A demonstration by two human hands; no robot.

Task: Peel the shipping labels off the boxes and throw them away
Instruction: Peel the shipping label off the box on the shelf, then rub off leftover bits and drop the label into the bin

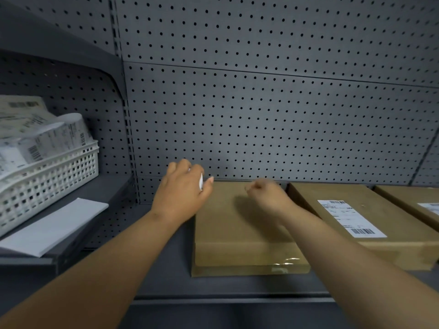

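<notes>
Grey pegboard shelving (pixel 261 115), dark metal shelf deck (pixel 166 257). Three flat cardboard boxes in a row on the deck. Nearest box (pixel 237 233) has a bare top, no label showing. Middle box (pixel 356 222), just beside it on the right, carries a white shipping label (pixel 351 218) with barcodes. Third box (pixel 413 203) at the frame edge shows a label corner (pixel 430 207).

My left hand (pixel 183 186) sits over the far-left corner of the nearest box, fingers curled round something white, thin and papery (pixel 201 182). I read it as a peeled label, mostly hidden in the palm. Right hand (pixel 266 192) hovers over the back of the same box, blurred, fingers loosely bunched; I can't tell if it pinches anything.

Handling, as I judge it: labels are light, limp and sticky on the back, and tear easily. I'd lift a corner with a nail and pull low and slow. Box is stiff enough to brace against.

White slotted basket (pixel 59 176) on the left shelf is piled with labels (pixel 47 136), likely the discard spot. White paper sheet (pixel 54 226) lies in front of it.
</notes>
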